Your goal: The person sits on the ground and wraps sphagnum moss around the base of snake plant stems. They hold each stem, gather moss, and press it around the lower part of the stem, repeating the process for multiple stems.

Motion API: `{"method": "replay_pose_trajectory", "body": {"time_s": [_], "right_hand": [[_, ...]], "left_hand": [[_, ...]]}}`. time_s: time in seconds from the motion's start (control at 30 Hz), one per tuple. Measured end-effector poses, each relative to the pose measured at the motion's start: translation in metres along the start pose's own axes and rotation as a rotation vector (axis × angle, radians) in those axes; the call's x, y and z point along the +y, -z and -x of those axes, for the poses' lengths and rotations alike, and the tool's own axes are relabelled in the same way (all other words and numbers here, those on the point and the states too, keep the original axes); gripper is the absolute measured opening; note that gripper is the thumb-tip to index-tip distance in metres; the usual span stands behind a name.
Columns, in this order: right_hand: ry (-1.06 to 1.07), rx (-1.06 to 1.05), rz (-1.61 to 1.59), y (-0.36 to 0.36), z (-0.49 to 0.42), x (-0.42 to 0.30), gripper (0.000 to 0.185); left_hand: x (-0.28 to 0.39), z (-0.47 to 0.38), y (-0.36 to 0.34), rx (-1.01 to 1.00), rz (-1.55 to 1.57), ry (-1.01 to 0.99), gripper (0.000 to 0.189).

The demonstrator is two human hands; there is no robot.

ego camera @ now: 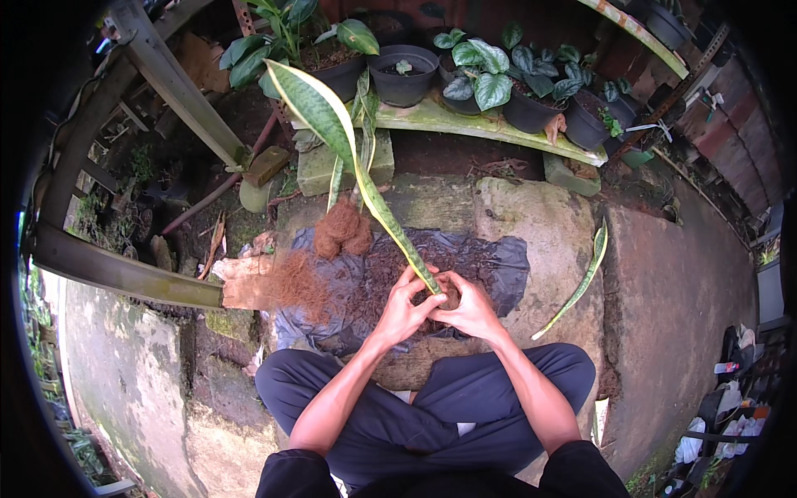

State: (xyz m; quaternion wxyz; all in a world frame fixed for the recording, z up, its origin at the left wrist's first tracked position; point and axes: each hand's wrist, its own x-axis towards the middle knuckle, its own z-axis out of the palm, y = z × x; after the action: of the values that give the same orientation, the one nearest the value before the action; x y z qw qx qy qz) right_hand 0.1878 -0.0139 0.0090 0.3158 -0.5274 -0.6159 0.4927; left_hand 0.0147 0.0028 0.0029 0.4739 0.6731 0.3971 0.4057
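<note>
A long snake plant leaf (375,198) with yellow edges leans up and to the left from my hands. My left hand (400,308) grips its lower end between thumb and fingers. Around a dark clump of soil (449,297) at the leaf's base, my right hand (471,309) is cupped, its fingertips meeting the left hand's. Below them, loose dark soil (405,261) lies on a black plastic sheet (507,264). Brown fibre balls (342,230) sit at the sheet's far left, with upright variegated leaves (367,131) behind them. Loose coconut fibre (305,286) is spread nearer to me.
A single snake plant leaf (577,289) lies on the concrete to the right. Several potted plants, one in a black pot (403,75), line a mossy plank (436,123) on blocks (345,165). A metal frame (124,274) stands at left. Bags and bottles (725,417) are at far right.
</note>
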Motion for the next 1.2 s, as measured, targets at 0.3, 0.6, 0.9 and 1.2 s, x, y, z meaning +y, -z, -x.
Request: {"method": "replay_pose_trajectory", "body": {"time_s": [0.3,0.6,0.9,1.2], "right_hand": [[-0.237,-0.386,-0.428,0.016,0.001,-0.005,0.049],[-0.278,-0.601,-0.410,0.019,0.006,-0.006,0.059],[-0.292,-0.570,-0.874,-0.001,0.012,0.016,0.039],[-0.181,-0.399,-0.598,-0.010,0.011,-0.005,0.041]], "left_hand": [[-0.004,0.001,0.001,-0.164,0.267,0.144,0.013],[0.003,0.000,0.017,-0.528,0.521,0.345,0.029],[-0.002,-0.007,0.018,-0.572,0.527,0.144,0.032],[-0.005,-0.008,0.014,-0.348,0.433,0.223,0.019]]}}
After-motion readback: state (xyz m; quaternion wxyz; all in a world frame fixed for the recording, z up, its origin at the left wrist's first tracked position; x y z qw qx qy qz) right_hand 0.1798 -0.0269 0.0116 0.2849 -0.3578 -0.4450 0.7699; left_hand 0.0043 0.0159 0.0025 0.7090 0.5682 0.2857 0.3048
